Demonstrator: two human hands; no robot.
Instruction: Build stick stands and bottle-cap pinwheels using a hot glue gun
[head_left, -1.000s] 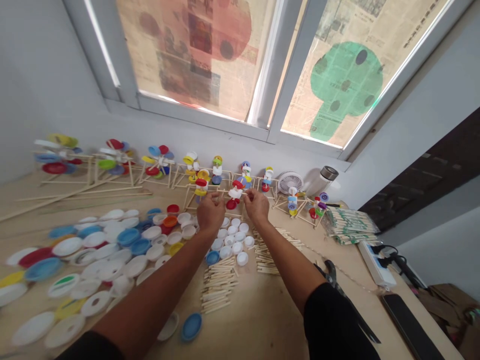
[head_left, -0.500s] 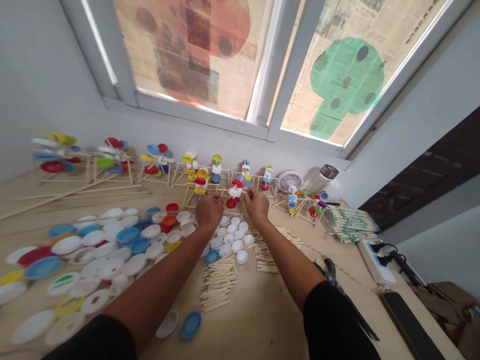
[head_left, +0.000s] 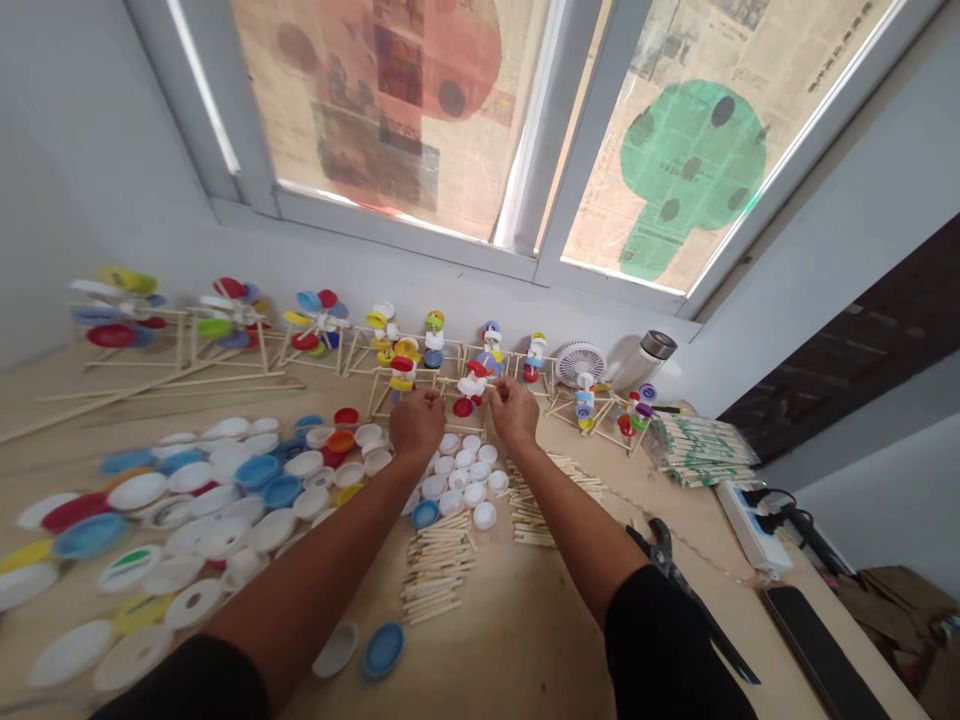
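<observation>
Between my two hands stands a small wheel of red and white bottle caps (head_left: pixel 472 384) on a frame of thin wooden sticks. My right hand (head_left: pixel 514 412) pinches the end of a thin stick at the wheel's right side. On the left side, my left hand (head_left: pixel 417 420) is closed with its fingertips close to the frame; what they pinch is too small to make out. Just behind my left hand is another cap wheel (head_left: pixel 403 372) on sticks. Small white caps (head_left: pixel 464 458) lie below and between the hands.
Several finished-looking cap wheels (head_left: pixel 320 318) line the wall. Many larger caps (head_left: pixel 257 471) spread across the left. Short sticks lie in piles (head_left: pixel 437 568). To the right are a small fan (head_left: pixel 580 363), a flask (head_left: pixel 649 358), pliers (head_left: pixel 663 548), a power strip (head_left: pixel 753 525) and a phone (head_left: pixel 817 645).
Both hands stay at the cap wheel in nearly the same pose. The whole view has shifted very slightly.
</observation>
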